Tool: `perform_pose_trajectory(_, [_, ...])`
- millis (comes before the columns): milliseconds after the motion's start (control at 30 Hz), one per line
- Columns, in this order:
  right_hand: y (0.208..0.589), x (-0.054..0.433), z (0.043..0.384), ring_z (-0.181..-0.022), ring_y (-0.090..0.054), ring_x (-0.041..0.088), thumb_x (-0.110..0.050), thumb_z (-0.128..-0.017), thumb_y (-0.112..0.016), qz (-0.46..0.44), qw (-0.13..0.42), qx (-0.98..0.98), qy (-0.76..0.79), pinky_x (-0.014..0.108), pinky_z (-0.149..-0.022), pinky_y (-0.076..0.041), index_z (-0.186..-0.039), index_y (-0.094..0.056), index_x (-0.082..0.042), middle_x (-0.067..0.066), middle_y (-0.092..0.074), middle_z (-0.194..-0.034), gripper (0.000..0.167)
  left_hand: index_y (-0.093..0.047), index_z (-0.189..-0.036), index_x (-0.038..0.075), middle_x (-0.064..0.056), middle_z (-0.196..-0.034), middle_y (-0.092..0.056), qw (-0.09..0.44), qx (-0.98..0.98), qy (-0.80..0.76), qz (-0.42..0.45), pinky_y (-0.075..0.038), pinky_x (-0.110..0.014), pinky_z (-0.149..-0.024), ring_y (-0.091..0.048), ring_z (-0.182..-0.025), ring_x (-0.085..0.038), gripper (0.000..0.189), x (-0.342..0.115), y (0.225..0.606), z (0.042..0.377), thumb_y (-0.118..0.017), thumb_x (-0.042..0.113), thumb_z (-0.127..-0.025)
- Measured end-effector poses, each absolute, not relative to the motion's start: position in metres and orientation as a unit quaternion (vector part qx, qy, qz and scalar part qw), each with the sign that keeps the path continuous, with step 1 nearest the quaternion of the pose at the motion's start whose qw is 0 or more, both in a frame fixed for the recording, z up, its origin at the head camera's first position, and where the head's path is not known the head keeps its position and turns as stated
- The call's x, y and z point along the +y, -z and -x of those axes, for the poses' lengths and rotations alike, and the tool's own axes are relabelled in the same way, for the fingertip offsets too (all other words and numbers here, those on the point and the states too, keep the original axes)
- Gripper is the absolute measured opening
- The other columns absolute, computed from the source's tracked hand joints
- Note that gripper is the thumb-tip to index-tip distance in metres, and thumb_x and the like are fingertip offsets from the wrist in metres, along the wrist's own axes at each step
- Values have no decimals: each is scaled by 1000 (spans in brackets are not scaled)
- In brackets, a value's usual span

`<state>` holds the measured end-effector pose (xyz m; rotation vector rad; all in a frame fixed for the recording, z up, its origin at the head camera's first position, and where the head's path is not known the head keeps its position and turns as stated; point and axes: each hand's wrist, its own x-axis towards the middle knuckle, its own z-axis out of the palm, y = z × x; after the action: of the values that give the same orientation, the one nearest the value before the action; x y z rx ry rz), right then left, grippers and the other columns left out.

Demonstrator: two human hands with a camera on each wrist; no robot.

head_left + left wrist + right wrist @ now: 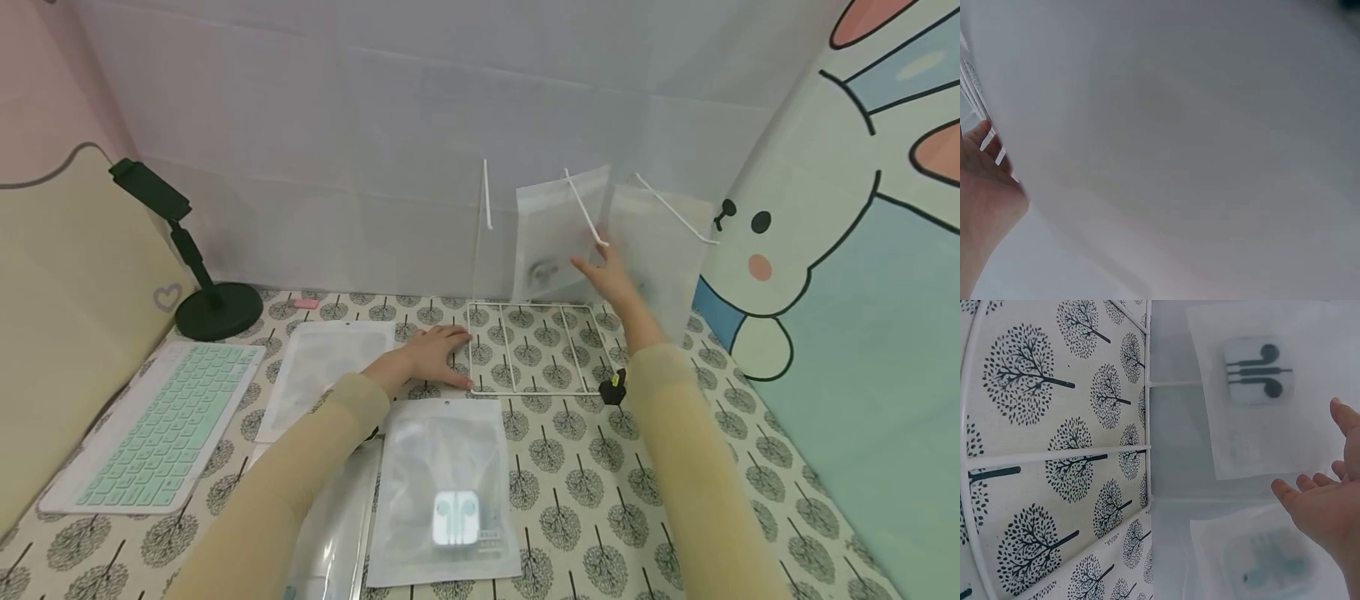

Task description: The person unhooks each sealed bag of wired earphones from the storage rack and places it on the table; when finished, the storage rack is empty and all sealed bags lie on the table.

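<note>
A white wire display rack [540,393] stands on the table, with several hooks at its upper part. My left hand [431,356] touches the left side of its base, thumb near the front corner. From the middle hook [585,208] hangs a frosted pouch [536,221] holding dark wired earphones [1269,389] in a case. Another frosted pouch [663,221] hangs from the right hook [682,218]; its earphones look mint green in the right wrist view. My right hand [615,279] is raised between these pouches, fingers spread, holding nothing visible. A pale blurred surface fills most of the left wrist view.
A frosted pouch with mint earphones [456,518] lies before the rack. More pouches [330,358] lie under and beside my left arm. Farther left are a mint keyboard [168,429], a black stand [217,310] and a small pink object [305,303]. The left hook [487,196] is bare.
</note>
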<state>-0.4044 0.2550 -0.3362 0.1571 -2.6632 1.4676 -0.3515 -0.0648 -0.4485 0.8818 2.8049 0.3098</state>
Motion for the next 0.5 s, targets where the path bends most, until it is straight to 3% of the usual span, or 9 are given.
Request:
perform_pose_trajectory(267, [332,264,414,-142,-23,28,-19,-90,-64,-48,93,-846,-524,46,-114,-25,-152,-12,-18,9,-19,-156,82,-24,-151,17,-8,-157,-20,97,945,-103,-293,-17,-62,-111,-18,-143,-33,101,-65,446,349,-61,71,-73])
perform_pose_trajectory(500, [331,266,419,-138,-31,29,-7,-89,-64,-44,92,-803,-587,39,-113,-29,-151,-17,-10,16,-32,-150,78,-24,-151,18,-8,-157,-19,98,946,-106,-290,-17,-62,-111,-18,-143,-33,101,-65,447,350,-61,71,-73])
